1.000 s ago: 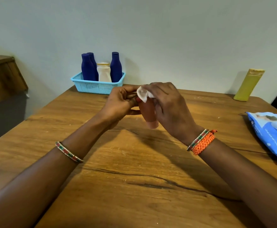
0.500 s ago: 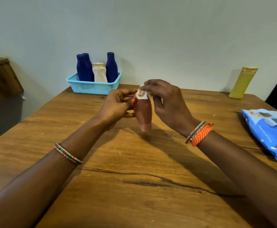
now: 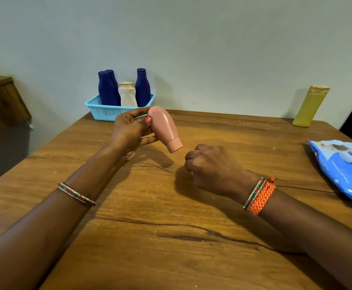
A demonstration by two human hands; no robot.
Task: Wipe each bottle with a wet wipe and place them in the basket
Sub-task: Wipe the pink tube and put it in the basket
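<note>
My left hand (image 3: 129, 130) grips a pink bottle (image 3: 166, 128) above the table, its cap tilted down and to the right. My right hand (image 3: 210, 168) is a closed fist just right of and below the cap, apart from the bottle; a sliver of white wet wipe (image 3: 191, 173) shows under its fingers. At the back of the table stands a light blue basket (image 3: 106, 111) with three dark blue bottles (image 3: 142, 88) and one white bottle (image 3: 127, 95) upright in it. A yellow bottle (image 3: 310, 106) leans against the wall at the back right.
A blue pack of wet wipes (image 3: 342, 170) lies at the table's right edge. The wooden table (image 3: 171, 237) has a dark crack across its middle. A brown wooden piece of furniture (image 3: 1, 101) stands off to the left, beyond the table.
My right hand left the bottle's top and dropped down to the right, balling the wipe in its fist. My left hand tilted the bottle so its cap points down-right.
</note>
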